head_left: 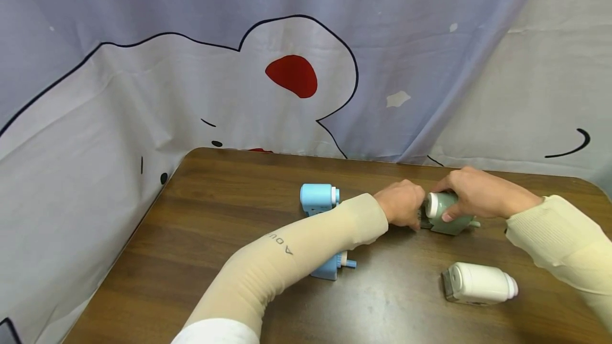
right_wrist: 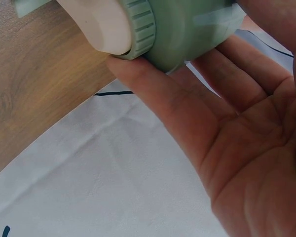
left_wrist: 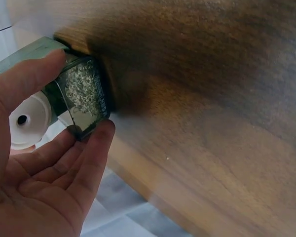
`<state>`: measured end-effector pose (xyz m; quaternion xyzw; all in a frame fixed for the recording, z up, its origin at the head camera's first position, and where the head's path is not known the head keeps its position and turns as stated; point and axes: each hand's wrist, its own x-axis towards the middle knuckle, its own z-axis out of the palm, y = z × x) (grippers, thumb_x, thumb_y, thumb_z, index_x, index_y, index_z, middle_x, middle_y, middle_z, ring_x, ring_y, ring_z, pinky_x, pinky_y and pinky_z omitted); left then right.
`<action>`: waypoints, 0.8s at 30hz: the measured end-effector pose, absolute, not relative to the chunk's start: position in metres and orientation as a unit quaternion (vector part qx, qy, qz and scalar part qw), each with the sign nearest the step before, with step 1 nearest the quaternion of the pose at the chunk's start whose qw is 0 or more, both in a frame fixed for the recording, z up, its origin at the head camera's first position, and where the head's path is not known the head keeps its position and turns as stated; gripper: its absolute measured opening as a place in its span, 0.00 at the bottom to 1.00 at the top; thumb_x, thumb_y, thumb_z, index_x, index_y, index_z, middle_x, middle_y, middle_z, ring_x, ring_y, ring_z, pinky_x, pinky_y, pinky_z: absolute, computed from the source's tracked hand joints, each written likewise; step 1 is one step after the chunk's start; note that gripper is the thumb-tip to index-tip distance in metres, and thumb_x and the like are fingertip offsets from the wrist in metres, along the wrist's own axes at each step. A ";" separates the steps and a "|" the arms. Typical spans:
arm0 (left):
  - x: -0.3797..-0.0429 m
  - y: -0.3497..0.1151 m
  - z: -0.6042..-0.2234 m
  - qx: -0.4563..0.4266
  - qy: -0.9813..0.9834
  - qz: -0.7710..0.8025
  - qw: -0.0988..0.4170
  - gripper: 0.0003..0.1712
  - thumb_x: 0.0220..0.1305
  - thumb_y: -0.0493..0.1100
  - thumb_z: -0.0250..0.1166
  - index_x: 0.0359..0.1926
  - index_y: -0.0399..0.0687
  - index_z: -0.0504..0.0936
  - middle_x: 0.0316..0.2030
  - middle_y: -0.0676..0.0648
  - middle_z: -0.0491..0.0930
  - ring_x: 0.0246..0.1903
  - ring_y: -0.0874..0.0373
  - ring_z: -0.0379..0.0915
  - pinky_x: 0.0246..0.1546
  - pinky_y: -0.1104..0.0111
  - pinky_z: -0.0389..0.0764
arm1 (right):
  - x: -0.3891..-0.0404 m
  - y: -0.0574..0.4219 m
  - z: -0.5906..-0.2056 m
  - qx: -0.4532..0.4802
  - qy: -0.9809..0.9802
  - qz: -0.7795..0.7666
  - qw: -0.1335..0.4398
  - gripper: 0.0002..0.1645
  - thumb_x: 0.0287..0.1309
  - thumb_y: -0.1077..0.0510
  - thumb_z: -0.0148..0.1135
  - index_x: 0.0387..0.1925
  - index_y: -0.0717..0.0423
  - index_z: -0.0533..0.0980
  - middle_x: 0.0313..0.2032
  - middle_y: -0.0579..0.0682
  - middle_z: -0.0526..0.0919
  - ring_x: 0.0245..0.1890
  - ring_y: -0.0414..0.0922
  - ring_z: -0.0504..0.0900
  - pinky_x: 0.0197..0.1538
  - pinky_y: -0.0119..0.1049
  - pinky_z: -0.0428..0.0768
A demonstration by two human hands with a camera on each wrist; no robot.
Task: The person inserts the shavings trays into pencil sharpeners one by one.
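A green crank pencil sharpener [head_left: 447, 216] lies toward the back right of the table. My right hand [head_left: 487, 192] grips its body from above, thumb on the near side. In the right wrist view, fingers curl along the green body [right_wrist: 187, 29] beside a ridged ring and a pale end part. My left hand [head_left: 401, 203] is at the sharpener's left end. The left wrist view shows its thumb and fingers pinching the clear shavings drawer [left_wrist: 84, 91], which holds pencil shavings. Next to it is the white front [left_wrist: 29, 121] with a dark pencil hole. Whether the drawer is seated is unclear.
A light blue sharpener [head_left: 316, 198] lies beyond my left forearm; another blue one [head_left: 327, 268] is partly hidden beneath that arm. A cream sharpener [head_left: 480, 283] lies near the front right. A printed curtain [head_left: 215, 84] hangs behind the wooden table [head_left: 229, 195].
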<state>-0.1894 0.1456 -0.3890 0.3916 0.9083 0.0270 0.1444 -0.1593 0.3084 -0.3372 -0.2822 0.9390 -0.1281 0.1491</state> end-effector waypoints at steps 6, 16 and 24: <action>-0.189 0.148 -0.390 0.377 0.913 0.037 0.151 0.20 0.40 0.54 0.77 0.28 0.55 0.75 0.26 0.60 0.74 0.29 0.66 0.71 0.31 0.75 0.74 | -0.159 0.308 -0.337 -0.282 0.939 -0.129 0.149 0.25 0.36 0.49 0.75 0.40 0.53 0.81 0.31 0.40 0.80 0.27 0.36 0.74 0.31 0.35 0.76; -0.188 0.153 -0.391 0.360 0.920 0.042 0.147 0.20 0.37 0.52 0.79 0.30 0.55 0.78 0.28 0.59 0.77 0.30 0.66 0.72 0.33 0.75 0.75 | -0.159 0.308 -0.337 -0.288 0.937 -0.133 0.145 0.23 0.36 0.49 0.75 0.39 0.51 0.81 0.30 0.39 0.80 0.27 0.36 0.74 0.30 0.35 0.76; -0.188 0.155 -0.392 0.357 0.923 0.041 0.140 0.20 0.36 0.51 0.79 0.30 0.54 0.78 0.30 0.59 0.78 0.31 0.67 0.72 0.34 0.76 0.75 | -0.159 0.308 -0.337 -0.289 0.936 -0.136 0.146 0.24 0.36 0.49 0.75 0.40 0.52 0.81 0.30 0.39 0.80 0.26 0.36 0.74 0.30 0.34 0.75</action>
